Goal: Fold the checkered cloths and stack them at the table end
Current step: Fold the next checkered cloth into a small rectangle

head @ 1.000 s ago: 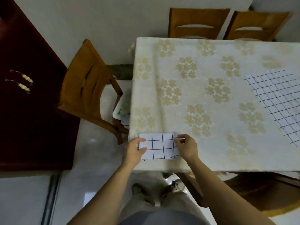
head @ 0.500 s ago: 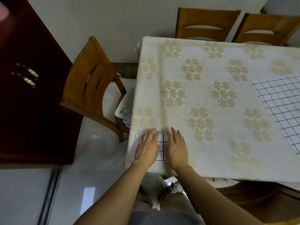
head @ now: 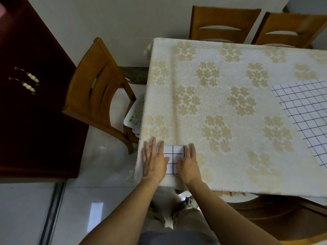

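Folded checkered cloth sits at the near-left corner of the table, small square, grid lines visible between the hands. Left hand lies flat on its left part, fingers straight and slightly spread, palm down — not gripping. Right hand flat on the right edge, fingers together and extended, also pressing rather than holding. Second checkered cloth lies spread open at the right side of the table, well apart from the folded one, partly cut off by the frame. Table is covered by a cream floral tablecloth. Chair just left of the table — its seat holds a stack of white trays, leafy print on top. Two more chairs along the far side. Dark cabinet at far left.
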The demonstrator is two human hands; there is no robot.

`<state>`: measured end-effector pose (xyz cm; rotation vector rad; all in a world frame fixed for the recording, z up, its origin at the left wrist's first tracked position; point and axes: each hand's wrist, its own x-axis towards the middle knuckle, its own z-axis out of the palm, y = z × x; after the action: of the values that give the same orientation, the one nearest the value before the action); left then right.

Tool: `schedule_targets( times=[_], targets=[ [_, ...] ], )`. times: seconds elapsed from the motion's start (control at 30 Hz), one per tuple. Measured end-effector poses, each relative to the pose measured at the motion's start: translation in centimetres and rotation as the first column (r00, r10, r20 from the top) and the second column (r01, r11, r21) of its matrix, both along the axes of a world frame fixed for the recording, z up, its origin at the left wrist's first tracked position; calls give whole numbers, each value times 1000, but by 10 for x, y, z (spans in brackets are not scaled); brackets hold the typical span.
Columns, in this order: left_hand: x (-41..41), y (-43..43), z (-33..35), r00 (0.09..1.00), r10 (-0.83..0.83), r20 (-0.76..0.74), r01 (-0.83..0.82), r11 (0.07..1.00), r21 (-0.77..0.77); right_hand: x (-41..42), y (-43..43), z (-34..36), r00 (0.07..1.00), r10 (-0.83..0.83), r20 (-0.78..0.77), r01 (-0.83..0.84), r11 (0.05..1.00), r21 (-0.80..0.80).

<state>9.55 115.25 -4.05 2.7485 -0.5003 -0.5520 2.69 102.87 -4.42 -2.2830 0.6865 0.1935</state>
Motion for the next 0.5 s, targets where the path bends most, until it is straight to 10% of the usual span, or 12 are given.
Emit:
schedule_targets(
  times=[0.17, 0.5],
  targets=[
    [-9, -2, -8, 969, -159, 187, 162, 987, -1, 1, 7, -2, 959, 282, 13, -263, 908, -326],
    [-8, 11, -29, 966, -257, 4, 256, 965, 49, -3, 0, -25, 867, 458, -194, -497, 818, -290]
  ],
)
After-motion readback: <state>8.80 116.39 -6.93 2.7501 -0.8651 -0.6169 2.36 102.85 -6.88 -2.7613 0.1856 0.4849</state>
